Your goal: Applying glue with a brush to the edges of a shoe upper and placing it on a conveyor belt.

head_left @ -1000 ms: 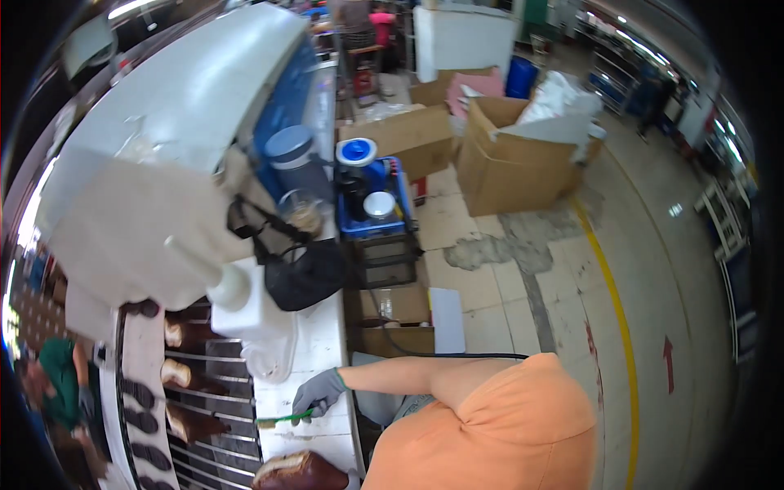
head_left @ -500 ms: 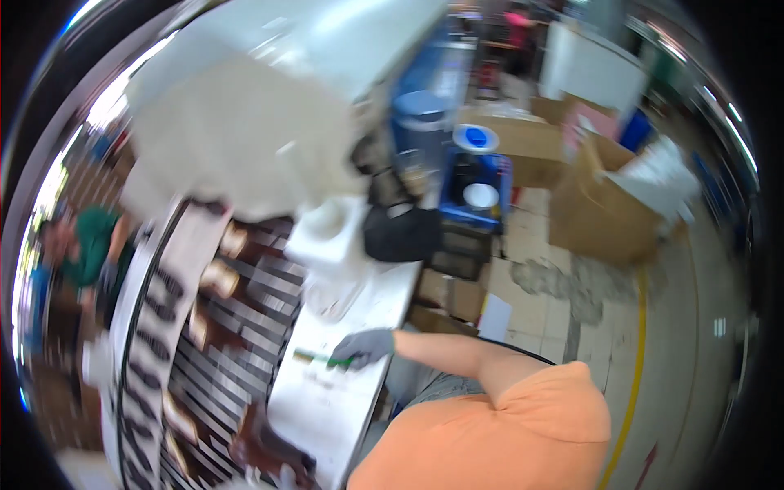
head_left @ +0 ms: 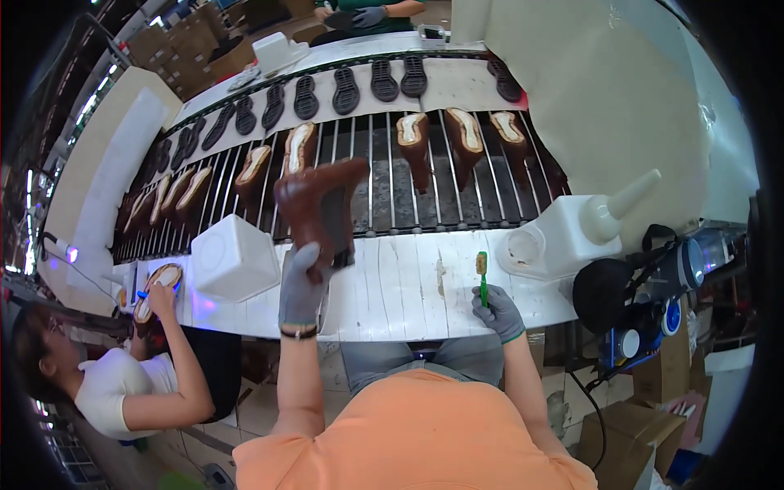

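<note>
My left hand (head_left: 302, 287), in a grey glove, is closed on a brown boot (head_left: 314, 194) with a dark side panel. The boot is lifted over the near edge of the conveyor, foot part upward and shaft down at my fingers. In my right hand (head_left: 498, 314), also gloved, a green-handled brush (head_left: 483, 282) stands up with its tan bristles on top. That hand is over the front edge of the white table (head_left: 392, 286). On the conveyor rods (head_left: 380, 188) brown boots (head_left: 465, 139) rest upside down, their pale bottoms facing up.
Black soles (head_left: 346, 90) line a pale belt behind the rods. A white box-shaped container (head_left: 234, 257) stands left, a white spouted bottle (head_left: 588, 224) right. At left a co-worker (head_left: 139, 384) handles a boot; another person's gloved hand (head_left: 369, 16) shows at the far side.
The view has swung from the right side back to face the conveyor. The boot, formerly low at the left, is now raised in front. The brush stays in my right hand, bristles now upward.
</note>
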